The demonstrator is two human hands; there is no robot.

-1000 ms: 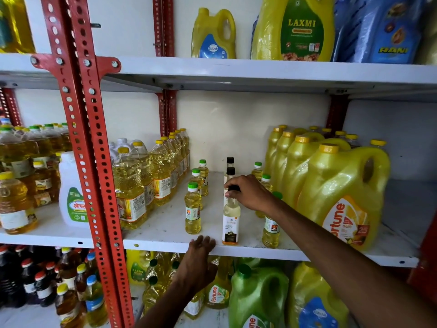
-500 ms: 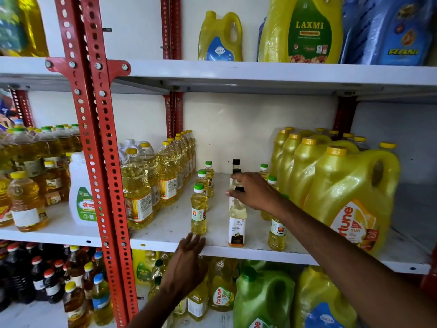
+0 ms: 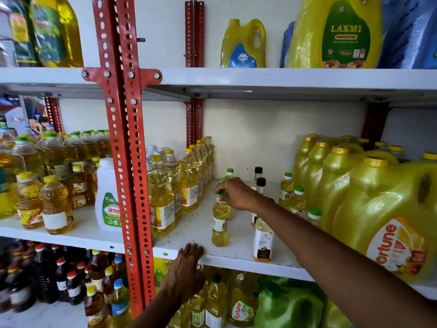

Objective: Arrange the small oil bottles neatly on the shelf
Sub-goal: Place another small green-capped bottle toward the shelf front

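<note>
right hand (image 3: 238, 195) seemingly pinches slim clear plastic bottle's (image 3: 220, 223) green cap

Single head cam, wide-angle, stands close in front of the shelf (image 3: 236, 254), facing fwd & slightly down at mid-shelf level, w/ upper shelf (image 3: 283, 79) at top of frame, lower rack below, both arms reaching in from bottom; no 2nd view to overlap.
</note>
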